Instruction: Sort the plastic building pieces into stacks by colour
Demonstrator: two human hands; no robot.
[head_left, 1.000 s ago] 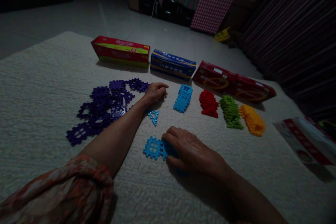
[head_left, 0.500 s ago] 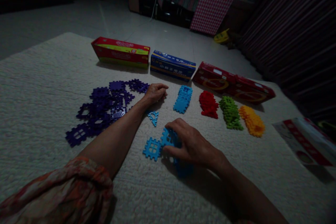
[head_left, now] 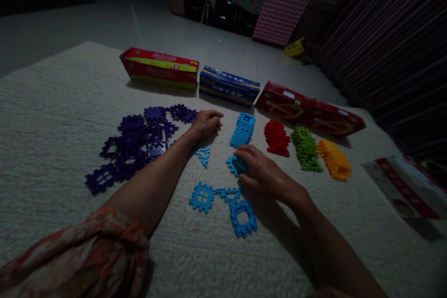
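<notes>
My right hand is closed on a light blue plastic tile, held just above the cream rug between the loose blue tiles and the blue stack. Three more blue tiles lie near me: a square one, a small one and a framed one. A blue triangle piece lies by my left forearm. My left hand rests on the rug in a loose fist at the edge of the purple tile heap; nothing shows in it.
Red, green and orange tile stacks sit in a row on the rug. Behind them lie a red-green box, a blue box and a red box. A printed sheet lies at right.
My right hand lifted off the near blue tiles and moved forward with one tile in its fingers, uncovering the framed tile. The left hand stayed put.
</notes>
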